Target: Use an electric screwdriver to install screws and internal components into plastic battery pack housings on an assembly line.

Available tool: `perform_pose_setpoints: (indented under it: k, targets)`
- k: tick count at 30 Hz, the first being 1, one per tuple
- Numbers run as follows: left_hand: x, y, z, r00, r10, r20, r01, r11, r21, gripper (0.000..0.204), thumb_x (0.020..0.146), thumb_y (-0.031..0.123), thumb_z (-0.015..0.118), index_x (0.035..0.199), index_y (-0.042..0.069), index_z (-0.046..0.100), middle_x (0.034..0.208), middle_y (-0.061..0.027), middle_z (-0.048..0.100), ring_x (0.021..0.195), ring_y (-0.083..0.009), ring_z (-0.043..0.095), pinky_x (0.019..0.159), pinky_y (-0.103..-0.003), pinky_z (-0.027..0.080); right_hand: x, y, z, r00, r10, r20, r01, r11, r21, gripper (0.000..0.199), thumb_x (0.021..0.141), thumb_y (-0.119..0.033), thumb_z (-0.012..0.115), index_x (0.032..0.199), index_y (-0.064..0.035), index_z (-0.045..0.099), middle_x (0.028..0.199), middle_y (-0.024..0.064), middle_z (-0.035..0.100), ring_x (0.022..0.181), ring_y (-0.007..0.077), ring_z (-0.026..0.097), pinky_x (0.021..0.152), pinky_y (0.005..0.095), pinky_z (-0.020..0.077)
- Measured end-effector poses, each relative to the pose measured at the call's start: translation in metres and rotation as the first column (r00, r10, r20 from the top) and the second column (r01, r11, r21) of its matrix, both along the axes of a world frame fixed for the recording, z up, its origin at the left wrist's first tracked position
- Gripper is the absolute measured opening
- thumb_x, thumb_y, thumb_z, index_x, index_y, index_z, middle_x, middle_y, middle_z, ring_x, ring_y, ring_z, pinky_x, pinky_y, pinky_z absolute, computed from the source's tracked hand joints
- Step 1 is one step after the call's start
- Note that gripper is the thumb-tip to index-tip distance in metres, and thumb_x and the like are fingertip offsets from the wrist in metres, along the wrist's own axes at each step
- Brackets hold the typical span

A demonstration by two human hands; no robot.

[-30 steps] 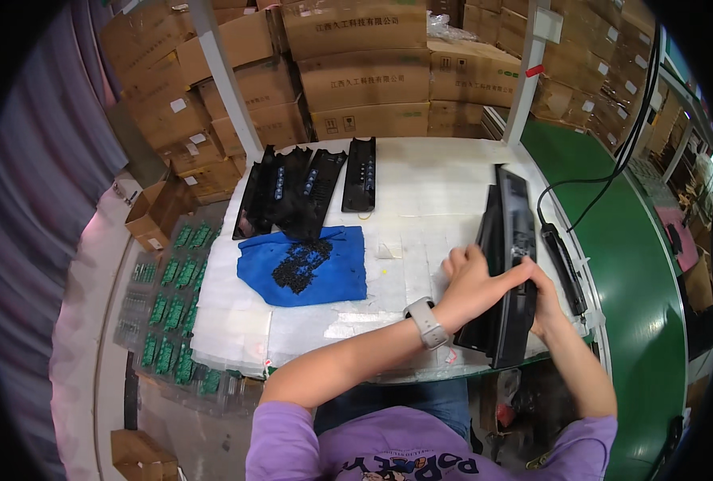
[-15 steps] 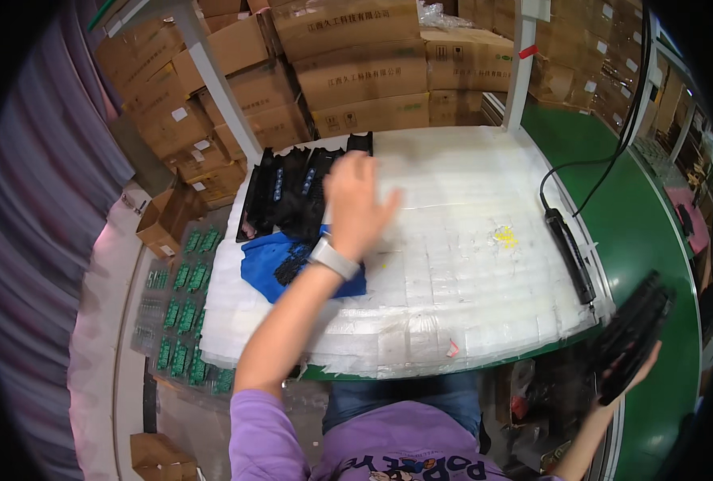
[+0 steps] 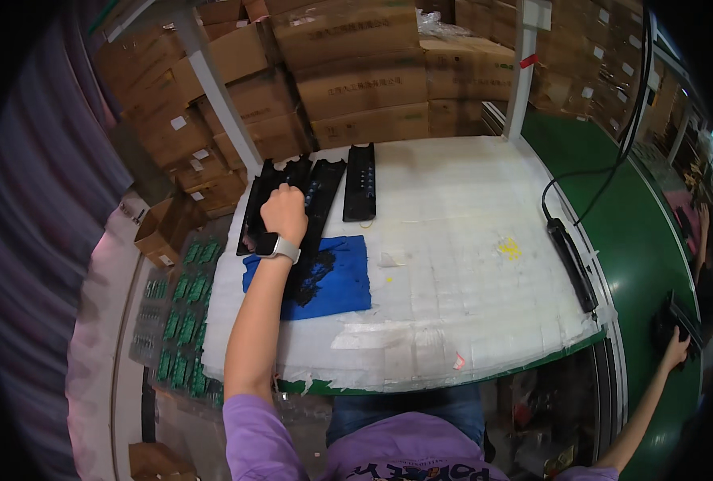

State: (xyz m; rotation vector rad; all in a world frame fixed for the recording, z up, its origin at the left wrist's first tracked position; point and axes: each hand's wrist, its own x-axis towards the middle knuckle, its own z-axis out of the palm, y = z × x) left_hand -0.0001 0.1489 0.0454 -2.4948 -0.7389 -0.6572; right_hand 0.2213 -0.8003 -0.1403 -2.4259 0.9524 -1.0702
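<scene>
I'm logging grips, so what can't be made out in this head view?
- Left hand: its fingers curl onto the black trays; the back of the hand hides the grip.
- Right hand: small at the fisheye rim, on a dark black part; grip unclear.
- Blue cloth: the forearm covers its left part.

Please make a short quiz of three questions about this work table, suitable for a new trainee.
1. True or false: the left hand rests on the group of black plastic housings at the far side of the white table.
2. What lies on the table just nearer to the person than those housings?
A. a blue cloth
B. a red tray
C. a metal plate
3. Where is the right hand, and what does it touch?

Key:
1. True.
2. A, the blue cloth.
3. It is off the table, out over the green conveyor on the right, on a black part there.
</scene>
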Motion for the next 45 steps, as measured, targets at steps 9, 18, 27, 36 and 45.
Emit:
perform_pose_setpoints:
  k: [9, 18, 27, 36, 45]
  targets:
    - [-0.026, -0.071, -0.004, 0.636, -0.656, 0.407, 0.740, 0.667, -0.082, 0.016, 0.069, 0.000, 0.057, 0.085, 0.002, 0.054, 0.075, -0.0118, 0.050, 0.070, -0.0292, 0.053, 0.056, -0.038, 0.045, -0.112, 0.361, 0.169, 0.501, 0.852, 0.153, -0.725, 0.509, -0.464, 0.042, 0.078, -0.001, 0.057, 0.119, -0.0019, 0.048, 0.122, 0.0155, 0.046, 0.114, 0.0296, 0.045, 0.094, 0.0382, 0.0365]
    - [-0.026, -0.142, -0.026, 0.366, -0.875, 0.318, 0.850, 0.176, -0.496, 0.019, 0.073, 0.015, 0.067, 0.086, 0.004, 0.059, 0.077, -0.0091, 0.056, 0.071, -0.0269, 0.056, 0.060, -0.033, 0.046, -0.135, 0.585, 0.184, -0.514, 0.747, -0.421, -0.806, -0.589, -0.061, 0.065, 0.056, -0.030, 0.077, 0.112, -0.0073, 0.055, 0.116, 0.0149, 0.051, 0.107, 0.0322, 0.049, 0.091, 0.0425, 0.0400]
    - [0.009, -0.018, -0.025, 0.997, 0.026, -0.070, -0.039, 0.981, -0.188, 0.069, 0.056, 0.032, 0.078, 0.108, -0.001, 0.047, 0.099, -0.0144, 0.058, 0.092, -0.0295, 0.056, 0.073, -0.039, 0.049, -0.123, 0.585, 0.155, -0.612, 0.735, -0.293, -0.773, -0.634, 0.023, 0.059, 0.056, -0.029, 0.076, 0.108, -0.0060, 0.057, 0.097, 0.0076, 0.057, 0.091, 0.0252, 0.054, 0.078, 0.0346, 0.0467]
    - [0.013, -0.043, 0.000, 0.913, -0.306, 0.270, 0.391, 0.844, -0.366, 0.054, 0.058, 0.018, 0.070, 0.102, 0.000, 0.044, 0.092, -0.0190, 0.059, 0.092, -0.0346, 0.057, 0.079, -0.036, 0.048, -0.138, 0.581, 0.148, -0.705, 0.616, -0.352, -0.664, -0.747, 0.021, 0.061, 0.063, -0.033, 0.072, 0.113, -0.0060, 0.050, 0.095, 0.0070, 0.053, 0.088, 0.0235, 0.052, 0.069, 0.0325, 0.0466]
    - [0.016, -0.150, -0.012, 0.525, -0.849, 0.064, 0.401, 0.180, -0.898, 0.067, 0.061, 0.017, 0.069, 0.120, 0.001, 0.041, 0.114, -0.0194, 0.052, 0.110, -0.0329, 0.051, 0.092, -0.034, 0.041, -0.144, 0.586, 0.145, -0.796, 0.548, -0.256, -0.560, -0.828, -0.033, 0.049, 0.070, -0.031, 0.067, 0.109, -0.0058, 0.051, 0.118, 0.0157, 0.048, 0.110, 0.0320, 0.047, 0.084, 0.0392, 0.0441]
